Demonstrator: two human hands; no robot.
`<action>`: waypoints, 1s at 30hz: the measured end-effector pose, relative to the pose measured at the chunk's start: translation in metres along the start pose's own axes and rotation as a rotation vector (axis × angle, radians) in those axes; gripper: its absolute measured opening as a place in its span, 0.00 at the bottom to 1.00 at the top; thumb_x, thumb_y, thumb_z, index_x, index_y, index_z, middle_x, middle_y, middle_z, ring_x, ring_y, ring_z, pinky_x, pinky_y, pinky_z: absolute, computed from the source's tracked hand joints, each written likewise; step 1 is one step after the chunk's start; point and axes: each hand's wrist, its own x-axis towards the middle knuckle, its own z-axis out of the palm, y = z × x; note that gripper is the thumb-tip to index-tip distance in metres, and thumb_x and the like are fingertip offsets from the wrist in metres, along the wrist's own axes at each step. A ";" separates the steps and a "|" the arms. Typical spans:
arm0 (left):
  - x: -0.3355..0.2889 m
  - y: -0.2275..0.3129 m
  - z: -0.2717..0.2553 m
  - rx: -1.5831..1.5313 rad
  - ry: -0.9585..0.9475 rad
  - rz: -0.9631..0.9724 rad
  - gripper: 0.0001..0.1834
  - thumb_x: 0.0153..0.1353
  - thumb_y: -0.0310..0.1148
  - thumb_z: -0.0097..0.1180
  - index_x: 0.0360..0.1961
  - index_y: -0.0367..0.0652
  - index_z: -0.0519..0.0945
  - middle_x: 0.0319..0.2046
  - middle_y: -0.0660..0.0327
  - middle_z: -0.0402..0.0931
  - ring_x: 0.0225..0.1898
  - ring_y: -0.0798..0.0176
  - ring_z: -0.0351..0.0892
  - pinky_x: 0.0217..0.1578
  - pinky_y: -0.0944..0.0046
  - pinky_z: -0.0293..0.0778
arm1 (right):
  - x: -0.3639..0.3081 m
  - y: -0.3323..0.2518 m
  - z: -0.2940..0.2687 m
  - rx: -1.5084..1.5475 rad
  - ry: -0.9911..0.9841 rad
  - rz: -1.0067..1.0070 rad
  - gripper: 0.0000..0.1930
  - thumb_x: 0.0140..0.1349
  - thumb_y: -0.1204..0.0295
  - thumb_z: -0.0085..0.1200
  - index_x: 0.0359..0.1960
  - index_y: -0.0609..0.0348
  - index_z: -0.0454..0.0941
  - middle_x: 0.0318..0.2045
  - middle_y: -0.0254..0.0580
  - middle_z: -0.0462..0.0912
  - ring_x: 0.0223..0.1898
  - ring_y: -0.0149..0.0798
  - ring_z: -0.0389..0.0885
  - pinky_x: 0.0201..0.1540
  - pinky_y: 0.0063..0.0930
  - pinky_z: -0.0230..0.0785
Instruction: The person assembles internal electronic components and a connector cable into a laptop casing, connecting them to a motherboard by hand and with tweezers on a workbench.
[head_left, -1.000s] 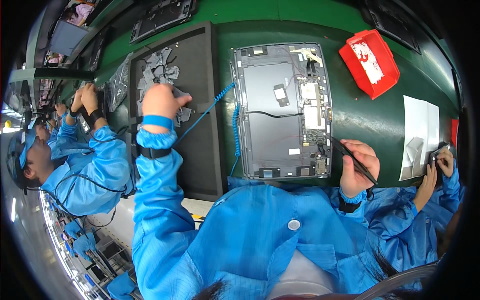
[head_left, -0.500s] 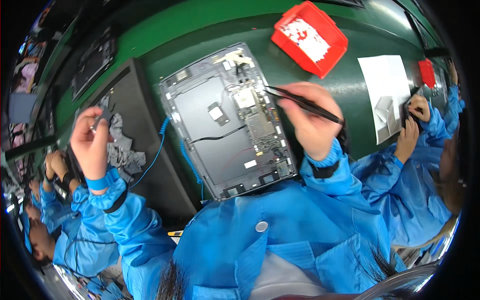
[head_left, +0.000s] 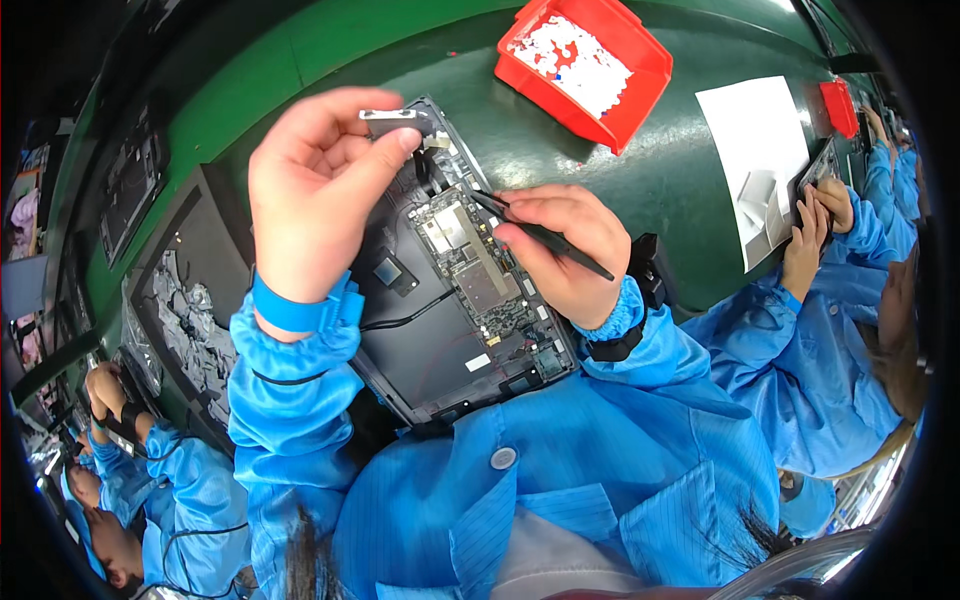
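Note:
An opened flat device casing (head_left: 425, 335), dark grey, lies in front of me with a circuit board (head_left: 484, 284) along its right part. My left hand (head_left: 312, 195) is over the casing's far left corner. Its thumb and fingers pinch a small grey foam-like piece (head_left: 392, 120) with a pale strip on its edge. My right hand (head_left: 575, 245) grips black tweezers (head_left: 548, 238), their tips at the board's upper right edge. Whether the tips touch the board I cannot tell. A black cable (head_left: 405, 318) crosses the casing's inside.
A red bin (head_left: 640, 100) of small white pieces stands at the far right. Left of the casing, crumpled grey scraps (head_left: 190, 325) lie in a dark tray (head_left: 222, 215). White paper (head_left: 745, 130) lies to the right, beside a co-worker's hands (head_left: 812, 235). Another co-worker sits at left.
My left hand has gone from above the tray of scraps to the casing's far corner, carrying the grey piece. The right hand has shifted slightly left and nearer me with the tweezers.

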 end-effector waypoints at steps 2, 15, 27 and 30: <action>-0.001 -0.014 0.002 0.271 0.039 0.151 0.14 0.54 0.22 0.57 0.43 0.35 0.73 0.31 0.61 0.77 0.30 0.73 0.74 0.32 0.77 0.70 | -0.003 -0.001 0.001 0.061 0.038 0.073 0.14 0.39 0.83 0.65 0.29 0.66 0.76 0.28 0.46 0.80 0.32 0.43 0.81 0.30 0.28 0.72; -0.010 -0.014 0.014 0.039 0.070 0.064 0.10 0.60 0.24 0.49 0.42 0.35 0.67 0.36 0.49 0.77 0.37 0.60 0.80 0.33 0.67 0.78 | -0.016 -0.005 0.011 0.178 0.141 0.067 0.16 0.38 0.86 0.65 0.27 0.66 0.71 0.31 0.52 0.78 0.33 0.46 0.81 0.33 0.29 0.75; -0.012 -0.011 0.016 0.036 0.050 0.048 0.10 0.61 0.25 0.49 0.42 0.35 0.66 0.35 0.49 0.78 0.35 0.59 0.80 0.32 0.68 0.78 | -0.004 -0.011 -0.002 0.754 0.310 0.508 0.12 0.50 0.89 0.55 0.28 0.66 0.63 0.35 0.58 0.78 0.37 0.41 0.80 0.39 0.29 0.75; -0.011 -0.011 0.017 0.047 0.061 0.043 0.10 0.61 0.25 0.49 0.42 0.35 0.66 0.35 0.49 0.78 0.34 0.59 0.80 0.31 0.68 0.78 | -0.003 -0.012 -0.003 0.732 0.304 0.516 0.11 0.50 0.88 0.55 0.28 0.66 0.64 0.34 0.57 0.79 0.35 0.39 0.80 0.38 0.28 0.75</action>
